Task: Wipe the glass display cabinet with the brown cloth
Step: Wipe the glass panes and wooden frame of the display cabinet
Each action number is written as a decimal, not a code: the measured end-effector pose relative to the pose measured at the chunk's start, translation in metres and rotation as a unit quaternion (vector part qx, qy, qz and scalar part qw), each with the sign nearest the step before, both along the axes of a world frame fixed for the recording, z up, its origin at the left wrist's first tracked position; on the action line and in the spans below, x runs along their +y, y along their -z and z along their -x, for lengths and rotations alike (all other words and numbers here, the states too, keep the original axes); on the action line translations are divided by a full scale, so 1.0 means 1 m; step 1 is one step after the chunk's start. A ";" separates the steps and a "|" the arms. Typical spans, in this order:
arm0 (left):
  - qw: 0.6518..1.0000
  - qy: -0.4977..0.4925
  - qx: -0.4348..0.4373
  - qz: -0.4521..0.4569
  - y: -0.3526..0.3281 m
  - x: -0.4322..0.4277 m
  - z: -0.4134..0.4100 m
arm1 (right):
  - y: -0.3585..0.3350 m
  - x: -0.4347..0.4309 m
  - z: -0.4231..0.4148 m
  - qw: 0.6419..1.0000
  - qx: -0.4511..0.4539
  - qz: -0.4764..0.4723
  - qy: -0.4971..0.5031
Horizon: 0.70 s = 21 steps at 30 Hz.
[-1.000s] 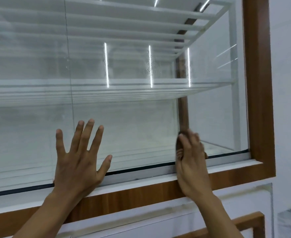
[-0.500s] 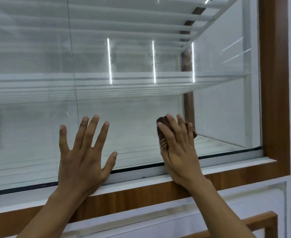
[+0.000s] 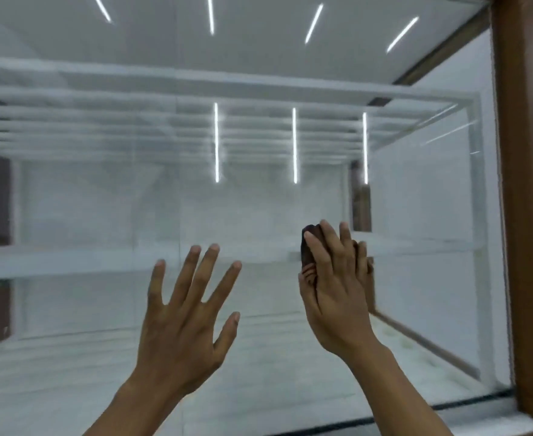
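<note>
The glass display cabinet fills the view, with white shelves behind its front pane and a brown wooden frame on the right. My right hand presses a bunched brown cloth flat against the glass at mid height, right of centre. Only the cloth's upper left edge shows past my fingers. My left hand rests flat on the pane with fingers spread, just left of the right hand and a little lower, holding nothing.
The brown wooden frame post runs down the right edge. A white sill and dark seal line the pane's bottom. Bright strip lights reflect in the glass above my hands.
My right hand with the cloth has slid up and left on the glass, away from the bottom sill. My left hand has also risen, and the view has tilted upward.
</note>
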<state>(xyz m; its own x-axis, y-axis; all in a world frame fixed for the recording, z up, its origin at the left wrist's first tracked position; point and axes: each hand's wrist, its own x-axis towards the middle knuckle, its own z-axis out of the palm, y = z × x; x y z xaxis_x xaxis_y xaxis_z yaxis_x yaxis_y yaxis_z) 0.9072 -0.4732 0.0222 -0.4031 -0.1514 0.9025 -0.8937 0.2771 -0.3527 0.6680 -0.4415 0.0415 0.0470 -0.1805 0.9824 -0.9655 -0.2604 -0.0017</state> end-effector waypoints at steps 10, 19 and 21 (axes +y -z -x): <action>0.999 0.010 0.002 -0.035 -0.298 0.001 -0.067 | -0.272 -0.022 -0.087 0.993 0.108 0.044 -0.019; 0.994 -0.036 0.005 -0.106 -0.366 0.003 -0.183 | -0.349 -0.029 -0.213 0.967 -0.117 0.114 -0.198; 0.994 -0.029 0.015 -0.108 -0.364 -0.001 -0.212 | -0.354 -0.027 -0.235 0.957 -0.160 0.138 -0.197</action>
<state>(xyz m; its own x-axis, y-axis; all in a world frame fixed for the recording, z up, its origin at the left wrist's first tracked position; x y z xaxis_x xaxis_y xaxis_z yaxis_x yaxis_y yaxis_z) 1.1195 -0.4744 0.3859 -0.3609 -0.3647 0.8584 -0.9199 0.2907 -0.2632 0.9031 -0.4681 0.3953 -0.2538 0.0578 0.9655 -0.7540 -0.6371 -0.1601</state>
